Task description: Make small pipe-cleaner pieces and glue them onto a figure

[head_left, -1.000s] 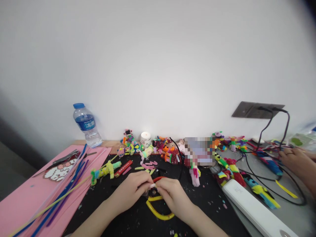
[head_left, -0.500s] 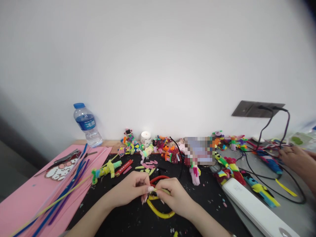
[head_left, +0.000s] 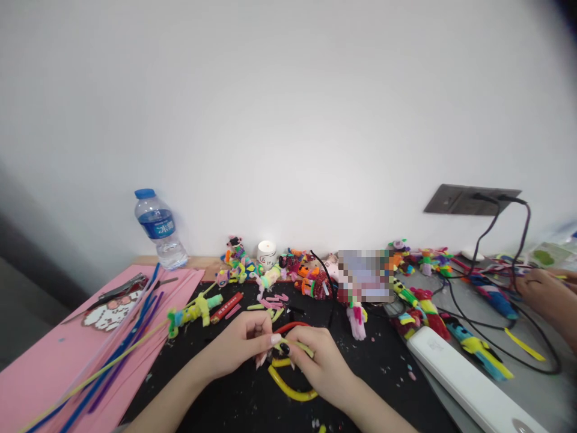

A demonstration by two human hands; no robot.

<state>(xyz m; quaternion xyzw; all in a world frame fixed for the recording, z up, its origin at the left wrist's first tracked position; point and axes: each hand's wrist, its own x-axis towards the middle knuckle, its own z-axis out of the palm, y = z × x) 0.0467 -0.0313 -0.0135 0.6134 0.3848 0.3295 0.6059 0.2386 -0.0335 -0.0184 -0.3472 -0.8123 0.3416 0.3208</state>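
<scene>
My left hand (head_left: 238,346) and my right hand (head_left: 318,361) meet over a black mat (head_left: 383,367), fingers pinched together on a thin yellow-green pipe cleaner piece (head_left: 295,345). Just beneath them lie pliers with a red handle (head_left: 291,327) and a yellow handle (head_left: 291,391). A green-and-yellow pipe cleaner figure (head_left: 193,310) lies to the left of my left hand.
Long blue, purple and yellow pipe cleaners (head_left: 121,346) rest on pink paper (head_left: 40,367) at left, with a water bottle (head_left: 160,230) behind. Several colourful figures (head_left: 293,270) line the wall. A white power strip (head_left: 464,382), cables and another person's hand (head_left: 543,294) are at right.
My hands have shifted slightly lower and kept twisting the small piece between the fingertips. The other person's hand at right moved a little further right.
</scene>
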